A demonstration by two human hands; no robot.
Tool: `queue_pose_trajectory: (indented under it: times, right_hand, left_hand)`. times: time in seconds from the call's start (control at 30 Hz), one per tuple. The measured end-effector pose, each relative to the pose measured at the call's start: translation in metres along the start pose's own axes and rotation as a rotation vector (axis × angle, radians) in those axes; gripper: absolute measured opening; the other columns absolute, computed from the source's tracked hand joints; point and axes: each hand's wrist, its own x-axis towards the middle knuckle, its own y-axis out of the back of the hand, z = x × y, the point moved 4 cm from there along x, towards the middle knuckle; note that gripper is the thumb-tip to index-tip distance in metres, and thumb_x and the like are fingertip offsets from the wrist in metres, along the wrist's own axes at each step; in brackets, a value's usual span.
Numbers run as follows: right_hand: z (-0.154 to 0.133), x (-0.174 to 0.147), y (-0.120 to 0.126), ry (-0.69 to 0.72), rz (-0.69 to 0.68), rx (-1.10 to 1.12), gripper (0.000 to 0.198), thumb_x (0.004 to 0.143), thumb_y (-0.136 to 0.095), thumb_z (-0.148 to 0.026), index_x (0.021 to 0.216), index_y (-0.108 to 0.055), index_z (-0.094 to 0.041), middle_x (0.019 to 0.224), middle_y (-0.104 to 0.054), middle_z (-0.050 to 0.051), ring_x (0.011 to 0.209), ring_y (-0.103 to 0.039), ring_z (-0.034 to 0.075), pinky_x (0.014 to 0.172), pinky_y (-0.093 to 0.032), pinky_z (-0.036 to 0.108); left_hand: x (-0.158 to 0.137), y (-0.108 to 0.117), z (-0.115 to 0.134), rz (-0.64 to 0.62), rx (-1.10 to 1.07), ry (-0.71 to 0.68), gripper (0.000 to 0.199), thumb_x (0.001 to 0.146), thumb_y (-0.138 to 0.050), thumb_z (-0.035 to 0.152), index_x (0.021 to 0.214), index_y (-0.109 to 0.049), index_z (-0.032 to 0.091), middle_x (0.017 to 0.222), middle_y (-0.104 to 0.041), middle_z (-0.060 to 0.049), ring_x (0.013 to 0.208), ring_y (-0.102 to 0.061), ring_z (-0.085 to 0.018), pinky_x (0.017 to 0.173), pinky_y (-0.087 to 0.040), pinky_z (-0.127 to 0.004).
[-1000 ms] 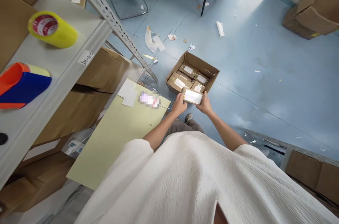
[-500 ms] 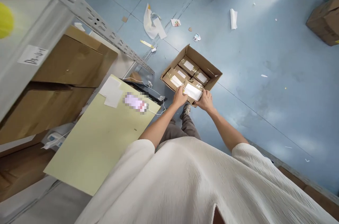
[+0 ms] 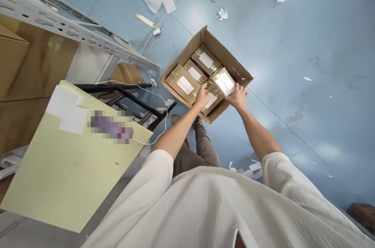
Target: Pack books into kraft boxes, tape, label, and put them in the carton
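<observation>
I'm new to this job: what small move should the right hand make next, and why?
Probably ease the topmost labelled box down until it settles: the right hand is at its edge, it lies inside the open carton, and it appears to sit higher than the neighbouring boxes.

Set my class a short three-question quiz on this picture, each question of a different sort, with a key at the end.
1. Multiple choice: What colour are the labels showing on the small boxes inside the open carton?
A. Blue
B. White
C. Red

2. True or false: The open carton is standing on the yellow-green board.

3. Short answer: What are the fingers of the right hand touching?

Key
1. B, white.
2. False; it stands on the blue floor.
3. A small labelled box, near its corner, beside the carton's inner wall.
</observation>
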Motion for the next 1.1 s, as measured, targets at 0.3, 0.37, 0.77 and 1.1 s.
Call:
queue_pose_trajectory:
  times: [0.3,0.37,0.77,1.1]
  right_hand:
    - [0.034,0.122,-0.097,0.005,-0.144,-0.190,0.117,0.084,-0.080,-0.083,0.162,-0.042,-0.004,0.150,-0.058,0.035,0.141,-0.048,0.049,0.119,-0.036,0.066]
    - [0.038,0.138,-0.124,-0.001,-0.187,-0.225,0.126,0.080,-0.083,-0.084,0.166,-0.039,-0.001,0.150,-0.058,0.038,0.141,-0.049,0.050,0.118,-0.037,0.065]
    - [0.049,0.173,-0.200,0.075,-0.383,-0.273,0.119,0.093,-0.077,-0.060,0.179,-0.023,0.002,0.171,-0.039,0.047,0.154,-0.044,0.057,0.123,-0.033,0.077]
    - [0.027,0.103,-0.132,0.154,-0.404,-0.175,0.064,0.098,-0.068,-0.036,0.157,-0.061,-0.011,0.160,-0.057,0.031,0.146,-0.050,0.047,0.125,-0.038,0.065]
  left_hand:
    - [0.002,-0.023,-0.097,-0.028,0.020,0.008,0.065,0.100,-0.060,0.014,0.164,-0.057,0.024,0.166,-0.061,-0.015,0.140,-0.070,-0.030,0.123,-0.058,-0.050]
    - [0.004,-0.026,-0.112,-0.027,0.030,0.017,0.064,0.100,-0.059,0.013,0.162,-0.058,0.024,0.166,-0.062,-0.015,0.141,-0.070,-0.030,0.123,-0.058,-0.050]
    - [0.015,-0.041,-0.130,-0.072,0.068,-0.017,0.062,0.101,-0.057,0.012,0.162,-0.059,0.025,0.164,-0.063,-0.014,0.138,-0.072,-0.028,0.123,-0.056,-0.049]
    - [-0.006,-0.037,-0.095,-0.076,0.065,-0.013,0.058,0.102,-0.059,0.015,0.158,-0.064,0.025,0.160,-0.066,-0.016,0.134,-0.073,-0.029,0.120,-0.060,-0.051]
